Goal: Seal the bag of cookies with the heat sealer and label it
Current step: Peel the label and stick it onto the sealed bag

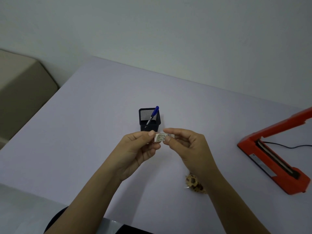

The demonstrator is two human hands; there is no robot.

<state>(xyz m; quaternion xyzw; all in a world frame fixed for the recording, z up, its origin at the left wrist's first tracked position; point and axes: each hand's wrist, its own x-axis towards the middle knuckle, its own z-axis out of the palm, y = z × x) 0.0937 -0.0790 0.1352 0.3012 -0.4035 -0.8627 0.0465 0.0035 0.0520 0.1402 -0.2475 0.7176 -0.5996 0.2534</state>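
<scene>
Holding a small label [163,137] between them, both hands are up over the table [84,132]. On the left, the left hand [138,149] pinches one end of the label. Behind it stands a black pen cup [149,120] with a blue pen [153,115] inside. Next, the right hand [187,146] pinches the other end, maybe to peel it. I think this is the labelling step. The bag of cookies [194,183] lies on the table under the right wrist, so the label must go down there. Far right sits the red heat sealer [273,159], with its arm up.
</scene>
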